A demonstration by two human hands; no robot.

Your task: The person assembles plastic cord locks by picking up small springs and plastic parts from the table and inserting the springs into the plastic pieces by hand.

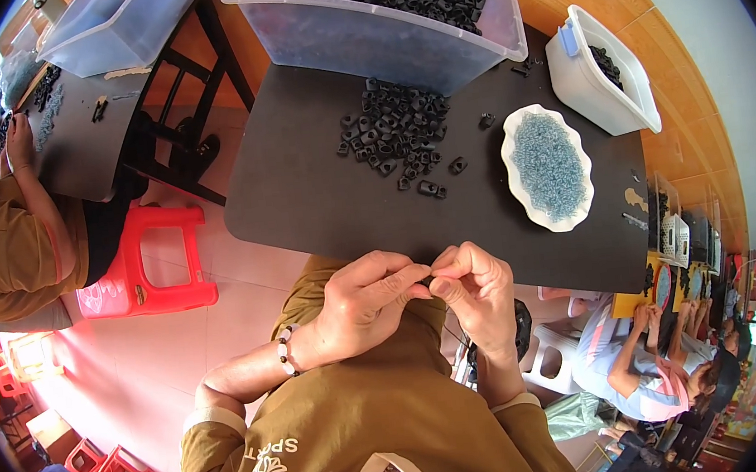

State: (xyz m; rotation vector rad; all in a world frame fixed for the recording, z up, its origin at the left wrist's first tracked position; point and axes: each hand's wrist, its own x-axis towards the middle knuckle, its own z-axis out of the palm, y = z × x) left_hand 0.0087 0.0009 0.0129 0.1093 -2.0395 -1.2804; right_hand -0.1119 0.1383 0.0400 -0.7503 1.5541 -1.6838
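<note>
My left hand (367, 293) and my right hand (476, 292) meet in front of my body, just off the near edge of the dark table (292, 190). Thumbs and fingers of both are pinched together around a small black plastic part (427, 279), mostly hidden by the fingertips. Beyond them on the tabletop lies a loose pile of black plastic parts (395, 125), with a few strays (431, 189) nearer to me. To the right of the pile stands a white scalloped dish (515, 188) filled with small clear bluish pieces (548, 165).
A large clear bin (359, 42) heaped with black parts takes up the table's far side. A white tub (596, 92) stands at the far right. At left are a red stool (189, 254) and another person (19, 243) at a second table. More people (635, 357) work at right.
</note>
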